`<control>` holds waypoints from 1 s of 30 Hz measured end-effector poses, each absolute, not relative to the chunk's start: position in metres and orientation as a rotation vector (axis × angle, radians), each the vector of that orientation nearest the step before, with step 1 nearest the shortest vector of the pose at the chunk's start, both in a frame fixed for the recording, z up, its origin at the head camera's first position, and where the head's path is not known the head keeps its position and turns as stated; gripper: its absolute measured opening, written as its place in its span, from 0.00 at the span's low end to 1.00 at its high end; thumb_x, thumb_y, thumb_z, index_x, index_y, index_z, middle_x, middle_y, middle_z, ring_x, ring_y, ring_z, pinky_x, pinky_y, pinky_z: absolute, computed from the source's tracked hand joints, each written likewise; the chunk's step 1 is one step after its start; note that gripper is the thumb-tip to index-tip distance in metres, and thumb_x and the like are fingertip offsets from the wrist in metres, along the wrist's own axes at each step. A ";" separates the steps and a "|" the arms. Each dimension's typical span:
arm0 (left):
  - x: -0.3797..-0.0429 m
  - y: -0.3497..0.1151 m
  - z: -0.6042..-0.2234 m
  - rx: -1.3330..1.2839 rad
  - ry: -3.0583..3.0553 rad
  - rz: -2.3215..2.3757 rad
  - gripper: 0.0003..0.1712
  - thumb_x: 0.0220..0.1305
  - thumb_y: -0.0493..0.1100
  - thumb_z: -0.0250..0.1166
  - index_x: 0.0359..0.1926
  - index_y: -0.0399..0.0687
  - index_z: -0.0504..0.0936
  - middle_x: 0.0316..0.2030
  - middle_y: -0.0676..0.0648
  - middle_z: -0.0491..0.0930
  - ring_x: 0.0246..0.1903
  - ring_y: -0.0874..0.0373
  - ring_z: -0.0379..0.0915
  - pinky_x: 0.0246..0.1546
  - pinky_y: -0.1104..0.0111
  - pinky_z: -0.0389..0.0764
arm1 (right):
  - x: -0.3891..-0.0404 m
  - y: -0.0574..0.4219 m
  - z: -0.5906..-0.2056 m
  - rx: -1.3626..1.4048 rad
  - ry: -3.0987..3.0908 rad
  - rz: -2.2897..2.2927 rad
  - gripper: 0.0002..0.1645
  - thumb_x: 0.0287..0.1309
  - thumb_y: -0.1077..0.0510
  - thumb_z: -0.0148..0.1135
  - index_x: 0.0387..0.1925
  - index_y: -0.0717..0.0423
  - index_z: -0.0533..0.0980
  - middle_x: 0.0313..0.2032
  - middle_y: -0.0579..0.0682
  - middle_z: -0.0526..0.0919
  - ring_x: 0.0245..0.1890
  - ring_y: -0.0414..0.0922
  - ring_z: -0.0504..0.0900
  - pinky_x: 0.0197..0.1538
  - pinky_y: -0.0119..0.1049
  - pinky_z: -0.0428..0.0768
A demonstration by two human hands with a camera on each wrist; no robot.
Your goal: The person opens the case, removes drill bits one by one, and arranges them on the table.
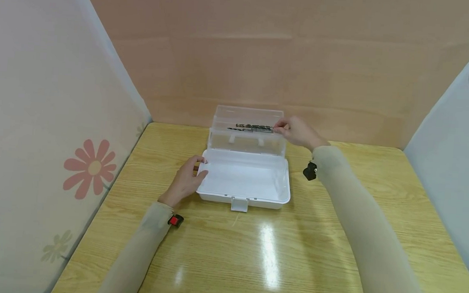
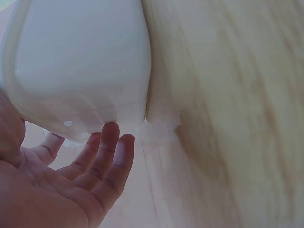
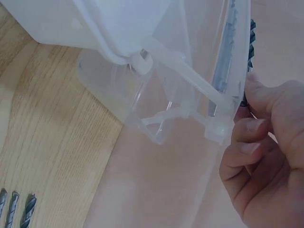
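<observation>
A white storage box (image 1: 243,203) stands on the table, its translucent lid (image 1: 246,113) raised at the back. At the box's left end, my left hand (image 1: 185,181) holds the rim, with the other fingers (image 2: 110,137) beside the outer wall in the left wrist view. My right hand (image 1: 296,131) is up by the raised lid and pinches drill bits (image 1: 256,127) by their right ends. They lie level and point left across the lid. In the right wrist view, one dark drill bit (image 3: 251,45) shows its twisted flutes above the thumb, partly hidden by translucent plastic.
Several loose drill bits (image 3: 29,209) lie on the wooden table (image 1: 211,261) in the right wrist view's lower left corner. A front latch (image 1: 239,204) hangs down from the box. Behind the table rises a tan backdrop (image 1: 344,72); pale patterned panels (image 1: 30,120) flank it.
</observation>
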State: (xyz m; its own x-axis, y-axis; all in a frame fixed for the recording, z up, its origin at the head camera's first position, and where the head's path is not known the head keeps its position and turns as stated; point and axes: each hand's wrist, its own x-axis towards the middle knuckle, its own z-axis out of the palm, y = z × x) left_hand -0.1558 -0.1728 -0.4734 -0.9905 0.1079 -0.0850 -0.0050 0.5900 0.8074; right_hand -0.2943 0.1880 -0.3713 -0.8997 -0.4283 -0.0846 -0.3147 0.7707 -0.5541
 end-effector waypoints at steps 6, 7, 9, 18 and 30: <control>-0.156 -0.172 -0.473 0.080 2.685 1.361 0.22 0.79 0.45 0.61 0.68 0.46 0.72 0.70 0.39 0.73 0.60 0.40 0.78 0.55 0.50 0.85 | -0.291 0.195 -0.366 -0.590 2.748 -0.850 0.15 0.80 0.56 0.58 0.53 0.63 0.82 0.54 0.62 0.86 0.52 0.56 0.81 0.59 0.53 0.78; -0.156 -0.172 -0.473 0.082 2.683 1.359 0.22 0.79 0.45 0.61 0.68 0.46 0.72 0.70 0.39 0.73 0.60 0.40 0.77 0.55 0.50 0.85 | -0.291 0.197 -0.365 -0.586 2.745 -0.865 0.15 0.80 0.56 0.58 0.53 0.64 0.82 0.54 0.63 0.86 0.53 0.57 0.82 0.59 0.54 0.78; -0.157 -0.172 -0.473 0.084 2.681 1.358 0.22 0.79 0.45 0.60 0.68 0.46 0.72 0.70 0.39 0.73 0.61 0.40 0.77 0.55 0.50 0.84 | -0.289 0.201 -0.364 -0.573 2.748 -0.885 0.16 0.80 0.57 0.58 0.54 0.65 0.82 0.55 0.64 0.86 0.54 0.58 0.82 0.60 0.55 0.79; -0.159 -0.173 -0.474 0.068 2.683 1.348 0.22 0.79 0.46 0.60 0.68 0.47 0.71 0.71 0.38 0.72 0.62 0.39 0.77 0.59 0.47 0.83 | -0.285 0.221 -0.367 -0.532 2.817 -0.961 0.20 0.79 0.54 0.59 0.57 0.66 0.83 0.57 0.66 0.86 0.54 0.59 0.82 0.57 0.52 0.78; -0.160 -0.176 -0.478 0.065 2.683 1.365 0.22 0.79 0.46 0.60 0.68 0.47 0.71 0.71 0.38 0.72 0.62 0.38 0.77 0.59 0.47 0.83 | -0.274 0.249 -0.381 -0.434 2.924 -1.040 0.22 0.79 0.46 0.59 0.56 0.58 0.85 0.56 0.61 0.87 0.29 0.45 0.74 0.28 0.35 0.71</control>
